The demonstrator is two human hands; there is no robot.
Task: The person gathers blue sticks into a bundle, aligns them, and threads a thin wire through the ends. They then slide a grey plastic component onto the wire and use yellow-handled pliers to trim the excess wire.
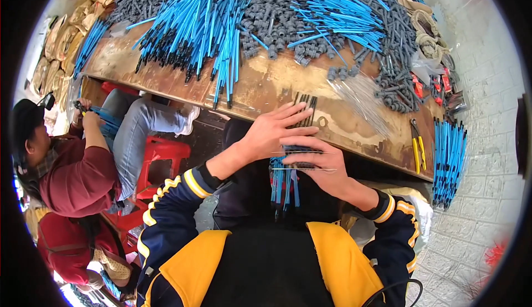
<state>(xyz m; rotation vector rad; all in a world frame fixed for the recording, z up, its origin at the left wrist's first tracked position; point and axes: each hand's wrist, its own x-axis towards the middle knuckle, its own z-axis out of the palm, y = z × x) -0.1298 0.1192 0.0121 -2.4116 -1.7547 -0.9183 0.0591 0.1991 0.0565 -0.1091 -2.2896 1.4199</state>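
My left hand (271, 131) lies over a bundle of thin blue rods with black ends (284, 182), its fingers stretched out flat across the upper part. The black ends (305, 107) poke out beyond the fingers at the table's near edge, and the blue parts hang down toward my lap. Curled around the same bundle from the right is my right hand (321, 168). Two thin pale strips (293, 168) stick out crosswise at its fingers. What lies under both palms is hidden.
Heaps of blue rods (194, 24) and grey plastic fittings (271, 8) cover the wooden table (116, 57). Thin clear strips (360, 105) and yellow-handled pliers (417, 146) lie at right. A bundle (449, 163) stands beyond the right edge. A co-worker (77, 163) sits left near a red stool (166, 157).
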